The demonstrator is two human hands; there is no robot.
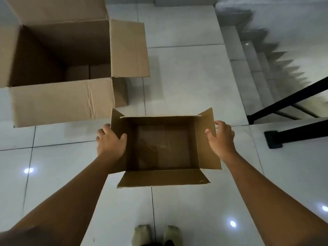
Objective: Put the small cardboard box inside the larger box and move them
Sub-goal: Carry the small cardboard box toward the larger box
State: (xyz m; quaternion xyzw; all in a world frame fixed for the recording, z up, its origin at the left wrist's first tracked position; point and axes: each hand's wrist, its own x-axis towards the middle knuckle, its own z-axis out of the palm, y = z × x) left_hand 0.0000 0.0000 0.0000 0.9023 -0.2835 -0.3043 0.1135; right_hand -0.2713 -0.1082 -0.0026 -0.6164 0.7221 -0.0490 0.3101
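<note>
I judge the small box (pixel 163 144) empty, light and floppy at its flaps. My left hand (pixel 111 141) pinches its left flap; my right hand (pixel 221 137), fingers spread, hovers beside its right flap. I'd grip the walls.

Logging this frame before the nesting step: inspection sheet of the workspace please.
Surface: pale tiled floor, glossy, with light reflections.
Job's things: small cardboard box open, flaps out, nothing seen inside; larger box open, up and left of it, apart from it, interior dark.
Clutter: nothing seen.
Hands: left hand grips the small box's left flap, thumb inside; right hand open at the right flap, contact unclear.
Cables: nothing seen.
Surroundings: stairs going down on the right; black railing with its base on the floor; the person's shoes at bottom edge.
</note>
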